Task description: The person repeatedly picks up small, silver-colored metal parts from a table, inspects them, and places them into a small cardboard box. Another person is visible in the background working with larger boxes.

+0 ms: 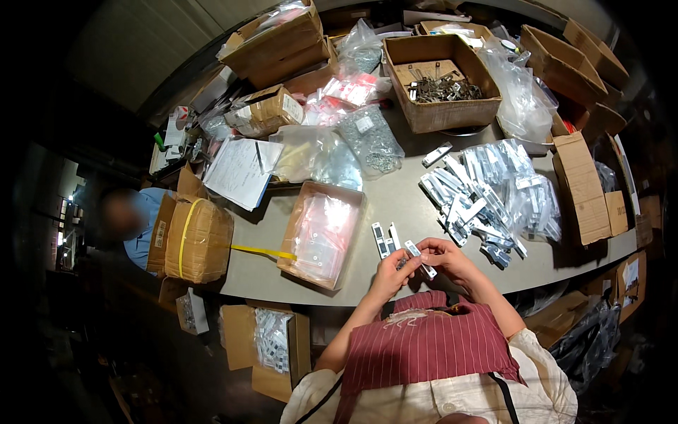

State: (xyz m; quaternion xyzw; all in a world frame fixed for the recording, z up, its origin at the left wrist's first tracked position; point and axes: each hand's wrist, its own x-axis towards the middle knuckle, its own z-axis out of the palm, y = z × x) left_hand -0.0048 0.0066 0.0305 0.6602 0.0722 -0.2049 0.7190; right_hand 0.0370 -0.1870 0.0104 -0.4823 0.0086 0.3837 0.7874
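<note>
1. White narrow bar (421, 260) is held to the right of the shallow carton (311, 277), level with that carton's near end, above the table edge.
2. Left hand (390, 274): fingers and thumb closed in a pinch on the bar from its left side. A dark part shows under these fingers; whether it belongs to the same bar cannot be told.
3. Right hand (443, 258): thumb and fingertips closed on the bar from its right side, the two hands almost meeting.
4. Position in the grip: the bar lies slantwise between both sets of fingertips, one end exposed on the far side, the other protruding toward the person. Its middle is partly covered.
5. Loose bars (382, 242), at least two, lie on the table (395, 201) between the shallow carton and the left hand.
6. Heaped bars (459, 201) lie farther right of the shallow carton, with clear bags (538, 205) of similar pieces at the heap's right side.
7. Deep carton (446, 117), containing small metal parts, stands beyond the shallow carton and to its right.
8. Brown box (209, 244) with yellow strap (260, 250) is left of the shallow carton; the strap reaches that carton.
9. Papers (236, 173) lie beyond the shallow carton, to its left.
</note>
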